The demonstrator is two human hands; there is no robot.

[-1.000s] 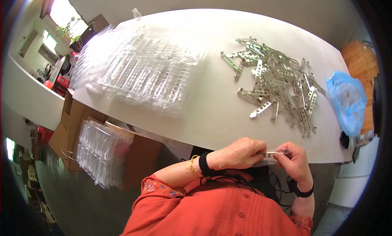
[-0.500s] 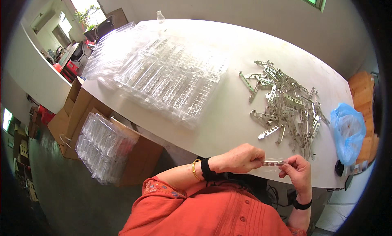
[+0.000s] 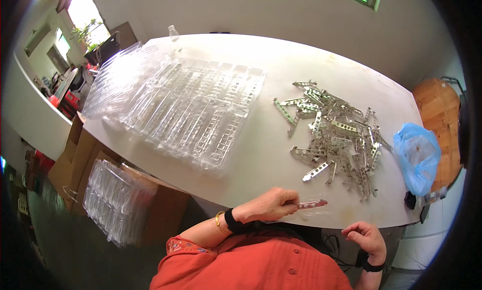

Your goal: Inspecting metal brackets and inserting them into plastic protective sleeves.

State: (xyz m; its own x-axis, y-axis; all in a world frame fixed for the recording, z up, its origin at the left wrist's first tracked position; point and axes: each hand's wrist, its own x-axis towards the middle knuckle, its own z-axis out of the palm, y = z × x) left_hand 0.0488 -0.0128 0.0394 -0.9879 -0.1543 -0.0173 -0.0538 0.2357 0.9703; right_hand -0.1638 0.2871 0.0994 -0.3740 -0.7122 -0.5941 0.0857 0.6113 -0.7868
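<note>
My left hand (image 3: 277,204) pinches one end of a slim metal bracket (image 3: 312,204) with a row of holes, held level over the table's near edge. It catches a reddish tint. A thin clear plastic film (image 3: 316,197) shows around and behind the bracket; whether it is attached cannot be told. To the right, apart from the bracket, my right hand (image 3: 368,238) is at the table edge with its fingers loosely bent and the thumb a little apart; nothing shows in it. Beyond both hands lies a loose pile of similar metal brackets (image 3: 346,134).
Clear plastic trays (image 3: 196,109) with slots cover the left of the white table (image 3: 271,164). More clear trays (image 3: 118,199) stand in a cardboard box (image 3: 168,209) below. A blue plastic bag (image 3: 420,162) sits at the right edge, near a wooden stool (image 3: 442,124). A small clear bottle (image 3: 173,34) stands far off.
My right hand has let go of the bracket's end and moved down and away to the right. My left hand still holds the bracket. The whole view has shifted slightly.
</note>
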